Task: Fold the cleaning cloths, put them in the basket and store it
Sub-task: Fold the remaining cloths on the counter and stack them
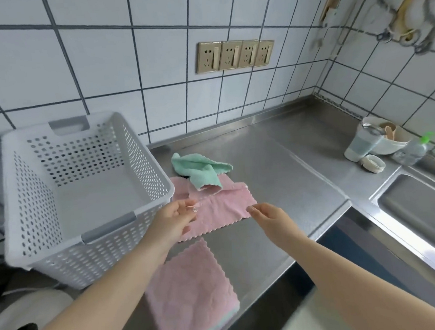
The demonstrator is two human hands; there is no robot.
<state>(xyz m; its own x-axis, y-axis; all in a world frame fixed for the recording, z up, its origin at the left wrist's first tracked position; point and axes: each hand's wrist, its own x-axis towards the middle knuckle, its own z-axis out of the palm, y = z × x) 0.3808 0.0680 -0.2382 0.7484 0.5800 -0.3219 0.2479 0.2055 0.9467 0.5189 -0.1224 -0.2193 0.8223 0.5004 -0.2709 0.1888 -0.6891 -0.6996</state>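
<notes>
Fingers of the left hand (175, 216) pinch the left edge of a pink cloth (222, 211) in the middle of the frame; the right hand (267, 214) has its fingers loosely spread and rests on the right edge of the cloth, not clearly gripping. At the lower centre a folded stack (191, 290) lies close to the edge of the steel counter (288, 160); I judge a sleeve or forearm can push it off. Further up, the pink cloth is half folded, with scalloped edges; a crumpled green cloth (201, 169) lies on its far part, so pulling may drag it. At the left, the white basket (33, 203) has nothing inside.
</notes>
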